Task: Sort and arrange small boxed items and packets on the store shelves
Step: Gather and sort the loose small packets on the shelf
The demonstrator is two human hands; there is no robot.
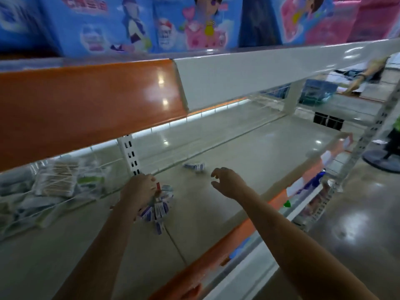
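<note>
We see a pale shelf board (249,161) under orange edge trim (86,109), glossy floor (350,230) gleaming rightward.

**Dim shelf interior, strip light at rear, motion blur across the frame**

Overall exposure is low and the cast is greenish. The main light is a white strip (194,118) running along the back beneath the upper shelf fascia (91,109). That glossy fascia carries two specular hot spots, and the shelf surface (249,161) mirrors a small bright patch. Further glare lies on the polished floor (355,224) at right. Blur is general: the printed packages (151,24) overhead are smeared, the bagged goods (58,180) at left are soft, and fine print nowhere resolves. Wide-angle distortion bows the shelf edges and stretches the corners. Shadows are weak and diffuse.
</note>
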